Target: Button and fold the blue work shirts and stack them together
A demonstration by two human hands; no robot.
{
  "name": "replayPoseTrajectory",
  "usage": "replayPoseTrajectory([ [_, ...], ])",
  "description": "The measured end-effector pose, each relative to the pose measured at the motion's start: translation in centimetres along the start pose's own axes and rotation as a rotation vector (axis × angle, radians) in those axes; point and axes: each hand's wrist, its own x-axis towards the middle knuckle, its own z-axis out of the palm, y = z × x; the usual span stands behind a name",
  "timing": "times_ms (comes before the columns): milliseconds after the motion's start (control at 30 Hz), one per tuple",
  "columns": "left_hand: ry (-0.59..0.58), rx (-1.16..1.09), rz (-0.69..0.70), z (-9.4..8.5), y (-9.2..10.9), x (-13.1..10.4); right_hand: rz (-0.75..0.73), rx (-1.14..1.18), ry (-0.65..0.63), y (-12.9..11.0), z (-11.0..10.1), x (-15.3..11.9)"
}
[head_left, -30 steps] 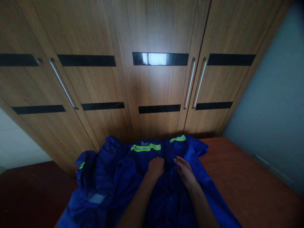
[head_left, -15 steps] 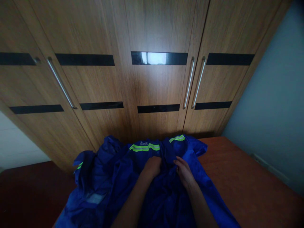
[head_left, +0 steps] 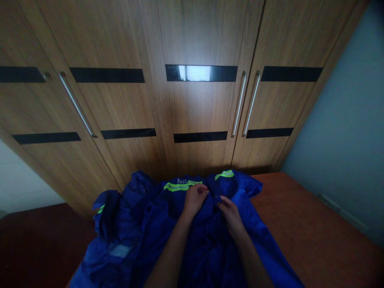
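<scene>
A blue work jacket with yellow-green reflective strips is spread over the reddish-brown surface. My left hand is at the jacket's front, just below the left chest strip, its fingers pinched together at the edge of the cloth. To its right, my right hand pinches the edge of the front flap between thumb and fingers. The cloth between my hands is folded and dark, so any fastener there is too small to make out.
Bunched blue clothing with a small reflective strip lies at the left. Behind stands a wooden wardrobe with metal handles. The reddish-brown surface extends right toward a pale wall.
My left hand has moved up and slightly right along the jacket front, onto the end of the reflective strip. My right hand has shifted slightly left with the flap edge.
</scene>
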Motion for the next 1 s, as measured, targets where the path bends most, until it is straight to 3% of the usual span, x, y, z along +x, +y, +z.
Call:
replayPoseTrajectory([
  [133, 0.033, -0.151, -0.031, 0.8, 0.2, -1.2, -0.087, -0.106, -0.026, 0.3, 0.3, 0.1],
  [333, 0.175, -0.352, -0.135, 1.7, -0.2, -3.0, -0.166, -0.348, 0.02, 0.7, 0.5, 0.3],
  [500, 0.202, -0.558, -0.25, 2.0, -0.2, -3.8, -0.2, -0.448, 0.047, 1.1, 1.1, 0.0],
  [633, 0.249, -0.66, -0.266, 2.7, -0.1, -4.3, -0.224, -0.509, 0.015, 1.4, 1.7, -0.4],
  [833, 0.319, -0.591, -0.186, 3.8, -0.2, -4.7, -0.212, -0.495, 0.066, 1.5, 1.8, -0.3],
  [1000, 0.287, -0.468, -0.132, 3.3, -0.5, -4.7, -0.18, -0.421, 0.139, 1.5, 1.6, 0.0],
])
